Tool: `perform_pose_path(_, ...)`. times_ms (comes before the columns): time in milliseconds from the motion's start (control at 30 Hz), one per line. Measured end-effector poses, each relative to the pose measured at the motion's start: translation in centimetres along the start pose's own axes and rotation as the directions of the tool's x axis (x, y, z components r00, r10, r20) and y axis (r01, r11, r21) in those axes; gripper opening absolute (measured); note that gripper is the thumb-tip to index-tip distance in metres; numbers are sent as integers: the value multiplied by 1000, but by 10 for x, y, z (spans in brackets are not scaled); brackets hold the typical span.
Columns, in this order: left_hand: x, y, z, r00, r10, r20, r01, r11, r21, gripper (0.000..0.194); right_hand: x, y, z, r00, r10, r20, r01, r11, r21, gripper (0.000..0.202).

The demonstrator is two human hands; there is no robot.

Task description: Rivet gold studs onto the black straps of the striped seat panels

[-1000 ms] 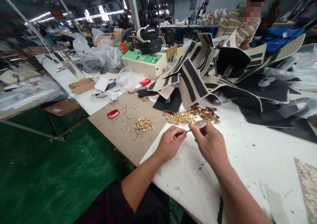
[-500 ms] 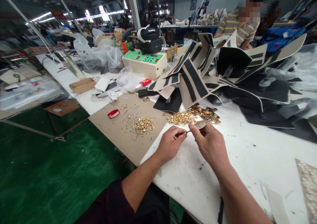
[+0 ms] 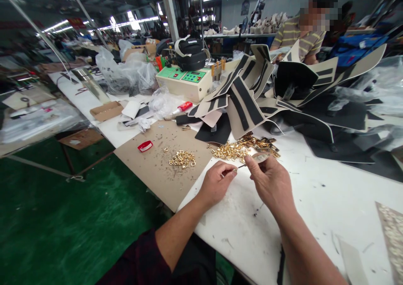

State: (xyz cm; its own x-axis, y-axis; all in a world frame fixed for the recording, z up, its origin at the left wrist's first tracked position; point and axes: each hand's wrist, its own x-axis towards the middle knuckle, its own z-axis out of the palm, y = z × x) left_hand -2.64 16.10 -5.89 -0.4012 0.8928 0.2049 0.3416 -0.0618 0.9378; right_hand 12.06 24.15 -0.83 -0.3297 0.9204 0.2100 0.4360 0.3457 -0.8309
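Observation:
My left hand [image 3: 219,180] is closed, pinching a small gold metal ring-like fitting [image 3: 234,170] between thumb and fingertips. My right hand [image 3: 271,180] is wrapped round a screwdriver [image 3: 260,157] with a pale, bulky handle. Its thin dark shaft points left, and the tip is close to the fitting; whether they touch I cannot tell. Just beyond my hands lies a pile of gold buckles and fittings [image 3: 231,150]. A smaller heap of gold rings [image 3: 182,159] rests on the brown board [image 3: 151,167] to the left.
A red plastic piece [image 3: 145,146] lies on the board. Behind stand a cream control machine [image 3: 185,83] and a red-labelled tube [image 3: 184,106]. Black-striped beige panels [image 3: 245,108] are heaped at back right on the white table [image 3: 317,201]. Across the table is a person in a striped shirt [image 3: 288,31].
My right hand has drawn slightly right with the screwdriver, so more shaft shows between my hands. My left hand stays nearly in place with the fitting. The view has shifted a little.

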Motion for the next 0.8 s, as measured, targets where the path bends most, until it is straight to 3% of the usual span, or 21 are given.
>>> perform_pose_path(133,-3,5,-1,1000,-15,-18,15,1000,12,10,-1,-5,-6,997,79,-20,-76,990,116,50)
perform_pose_path(233,-8,8,-14,999,-15,-47,19,995,93,13,0,-6,-12,989,145,-23,-135,960,244,50)
perform_pose_path(300,-10,6,-34,997,3,-71,13,976,215,16,2,-5,-15,985,167,-39,-142,923,357,47)
perform_pose_path(400,-9,-1,-81,989,32,-147,36,897,440,18,6,2,-17,978,190,-86,-117,843,526,44)
perform_pose_path(500,-4,-7,-126,978,19,-208,121,760,639,20,11,8,-16,970,209,-124,-85,771,631,41)
perform_pose_path(567,0,-3,-138,970,8,-243,176,665,726,29,14,10,-17,967,213,-142,-69,750,658,40)
perform_pose_path(600,1,0,-136,966,19,-256,185,638,747,34,15,10,-18,966,213,-150,-61,746,663,40)
perform_pose_path(667,2,10,-116,972,60,-225,135,645,753,33,17,11,-19,962,214,-170,-47,743,667,40)
perform_pose_path(800,8,23,-36,990,90,106,-137,753,643,20,18,11,-22,955,242,-171,-57,717,695,39)
